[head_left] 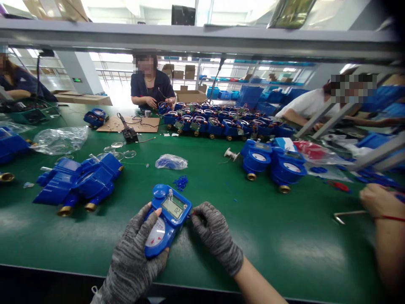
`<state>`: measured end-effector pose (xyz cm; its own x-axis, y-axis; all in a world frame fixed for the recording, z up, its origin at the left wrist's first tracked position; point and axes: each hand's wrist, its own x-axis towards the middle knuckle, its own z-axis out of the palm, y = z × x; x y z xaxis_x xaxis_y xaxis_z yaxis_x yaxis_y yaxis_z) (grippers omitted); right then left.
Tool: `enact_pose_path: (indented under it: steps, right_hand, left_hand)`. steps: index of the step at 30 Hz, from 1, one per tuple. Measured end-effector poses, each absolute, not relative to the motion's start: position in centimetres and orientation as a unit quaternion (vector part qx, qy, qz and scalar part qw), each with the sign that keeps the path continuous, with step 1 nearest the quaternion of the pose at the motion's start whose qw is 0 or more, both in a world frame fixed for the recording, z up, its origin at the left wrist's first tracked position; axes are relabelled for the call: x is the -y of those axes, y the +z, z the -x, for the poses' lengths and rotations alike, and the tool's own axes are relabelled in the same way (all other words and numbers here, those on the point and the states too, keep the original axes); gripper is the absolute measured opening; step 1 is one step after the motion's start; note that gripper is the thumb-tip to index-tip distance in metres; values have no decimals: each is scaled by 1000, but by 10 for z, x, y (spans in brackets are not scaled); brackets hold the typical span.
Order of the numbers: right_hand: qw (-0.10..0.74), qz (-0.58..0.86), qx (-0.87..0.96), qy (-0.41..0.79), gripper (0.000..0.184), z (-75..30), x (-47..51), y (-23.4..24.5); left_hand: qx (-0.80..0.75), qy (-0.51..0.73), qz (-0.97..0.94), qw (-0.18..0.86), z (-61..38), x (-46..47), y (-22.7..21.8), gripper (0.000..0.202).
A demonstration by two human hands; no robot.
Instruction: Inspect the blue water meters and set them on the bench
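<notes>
My left hand (136, 249), in a grey knitted glove with bare fingertips, grips a blue water meter (174, 228) near the front edge of the table. The meter's small display and round dial face up. At the meter's right side, my right hand (213, 232), gloved alike, has its thumb and forefinger pinched together. Whatever lies between those fingertips is too small or hidden to make out. Just beyond the meter lies a little heap of small blue parts (181, 182), with a clear plastic bag (171, 161) of blue pieces behind it.
Blue meters (79, 179) lie at left, two more meters (287, 166) stand at right. Rows of opened meters (218, 122) fill the back of the green table (253, 257). A co-worker's hand (381, 200) is at right near a bent metal rod (348, 214). Other people sit around.
</notes>
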<state>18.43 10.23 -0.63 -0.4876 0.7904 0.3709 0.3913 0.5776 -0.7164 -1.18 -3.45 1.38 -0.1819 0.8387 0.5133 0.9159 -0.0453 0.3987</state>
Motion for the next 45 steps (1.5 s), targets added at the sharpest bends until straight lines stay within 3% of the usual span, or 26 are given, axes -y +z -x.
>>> enact_pose_path:
  steps: [10, 16, 19, 24, 26, 35, 41, 45]
  right_hand:
    - [312, 368, 859, 174, 14, -176, -97, 1]
    - [243, 346, 900, 106, 23, -181, -90, -6]
    - [252, 354, 877, 206, 23, -186, -93, -5]
    - [257, 352, 651, 622, 33, -186, -105, 1]
    - [240, 326, 567, 717, 41, -183, -108, 1]
    - [267, 332, 500, 754, 47, -162, -111, -17]
    - [314, 354, 509, 719, 36, -158, -100, -17]
    - [209, 300, 553, 748, 43, -178, -117, -13]
  left_hand:
    - [684, -344, 639, 70, 10, 33, 18, 70]
    - [687, -344, 637, 60, 9, 34, 16, 72]
    - [684, -350, 637, 60, 9, 35, 16, 70]
    - [689, -354, 631, 35, 12, 34, 16, 70]
    - [688, -354, 632, 37, 13, 34, 16, 70]
    - [685, -352, 635, 65, 11, 33, 16, 70]
    - [676, -345, 648, 69, 17, 33, 14, 69]
    - [630, -319, 707, 39, 42, 34, 25, 68]
